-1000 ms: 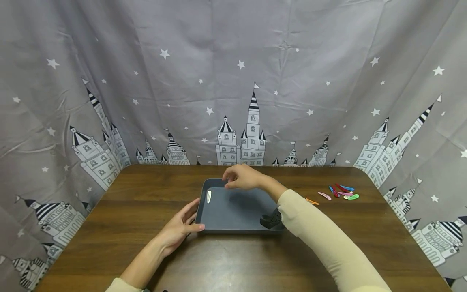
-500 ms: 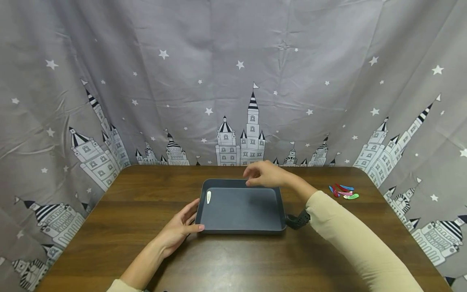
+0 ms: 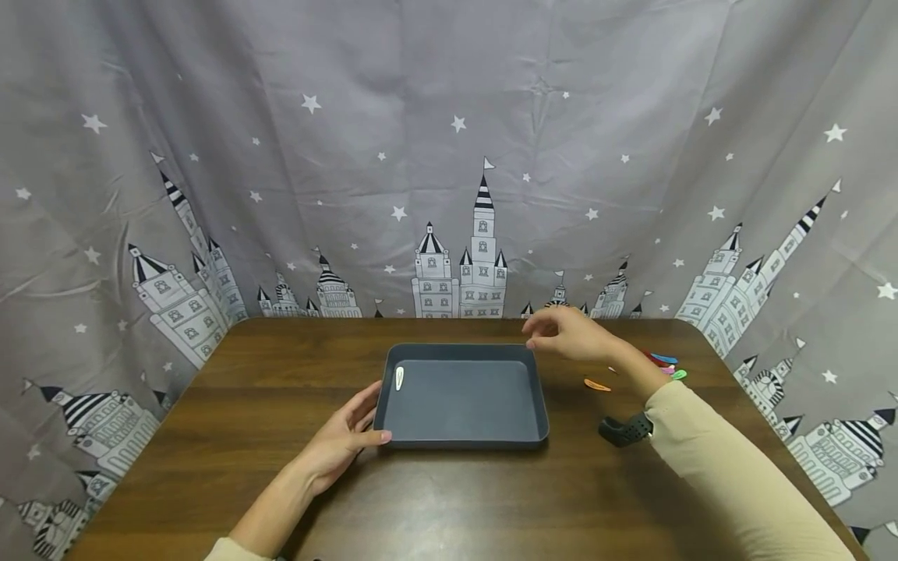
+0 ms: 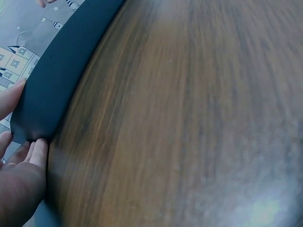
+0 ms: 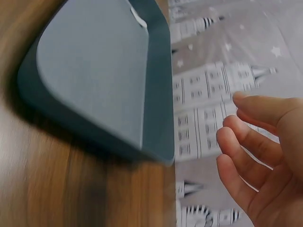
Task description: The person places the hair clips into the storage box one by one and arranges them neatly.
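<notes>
A dark grey tray (image 3: 459,401) lies on the table with one white hair clip (image 3: 400,379) inside near its left wall. My left hand (image 3: 344,436) holds the tray at its front left corner, thumb on the rim and fingers against the outer side; the left wrist view shows these fingers (image 4: 40,153) at the wall. Raised above the tray's back right corner is my right hand (image 3: 571,333), its fingers loosely bent and nothing between them, as the right wrist view also shows.
An orange hair clip (image 3: 597,385) lies on the wooden table (image 3: 463,499) right of the tray. Farther right is a small pile with a blue hair clip (image 3: 664,358) and a green hair clip (image 3: 679,375), partly behind the right forearm. A grey castle-print curtain (image 3: 449,156) hangs behind.
My right hand has moved right, from over the tray's middle to its back right corner. The left hand, tray and white hair clip have stayed in place.
</notes>
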`<state>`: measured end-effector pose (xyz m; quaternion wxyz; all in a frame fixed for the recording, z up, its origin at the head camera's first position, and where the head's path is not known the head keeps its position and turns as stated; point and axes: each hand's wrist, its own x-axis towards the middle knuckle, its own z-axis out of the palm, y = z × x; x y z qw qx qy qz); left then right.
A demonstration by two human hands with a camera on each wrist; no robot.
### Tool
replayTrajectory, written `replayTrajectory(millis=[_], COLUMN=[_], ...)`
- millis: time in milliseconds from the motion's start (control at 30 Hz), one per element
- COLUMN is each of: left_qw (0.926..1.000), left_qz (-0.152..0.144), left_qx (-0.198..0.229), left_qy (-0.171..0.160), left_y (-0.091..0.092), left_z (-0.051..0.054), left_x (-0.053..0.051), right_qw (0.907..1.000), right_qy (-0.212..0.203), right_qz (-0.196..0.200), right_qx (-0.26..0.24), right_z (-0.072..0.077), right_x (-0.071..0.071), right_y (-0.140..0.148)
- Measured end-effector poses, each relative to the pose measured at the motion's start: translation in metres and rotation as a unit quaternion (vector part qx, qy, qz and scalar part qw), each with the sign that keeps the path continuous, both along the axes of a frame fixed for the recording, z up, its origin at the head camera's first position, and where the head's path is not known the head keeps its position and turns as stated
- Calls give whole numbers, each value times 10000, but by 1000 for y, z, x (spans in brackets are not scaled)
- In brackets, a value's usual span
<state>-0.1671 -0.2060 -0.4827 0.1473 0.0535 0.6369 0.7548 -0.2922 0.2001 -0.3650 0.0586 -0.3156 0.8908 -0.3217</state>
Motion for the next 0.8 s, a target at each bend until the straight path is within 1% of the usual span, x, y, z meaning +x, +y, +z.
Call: replayTrajectory(millis=[100,233,467,567,667,800], left_qw=[10000,10000,10000,10000,10000,10000], left_qz=[-26,-21,-15,-32,-26,-24], left_qx=[-18,-15,11,-10,-32,-41], left_qy=[-2,-31,6,-9,-46,-50], left_y=[0,0,-2,-2,-1,-1], left_z=[0,1,1,0,-1,0], left_x=[-1,0,0,0,0,-1], right_qw=[9997,9988,9935,9918,9896,9854], right_qy=[-13,-17,-444,-443,-475,-617], right_qz=[-226,-499,-1038,-1203,-1358,-1578], right_qx=[-12,9,-120,-20,-11,-191], right_z=[-5,-7,-4,-5,-8,-15], right_x=[-1,0,3,3,4,4], right_y=[21,49,88,103,118,136])
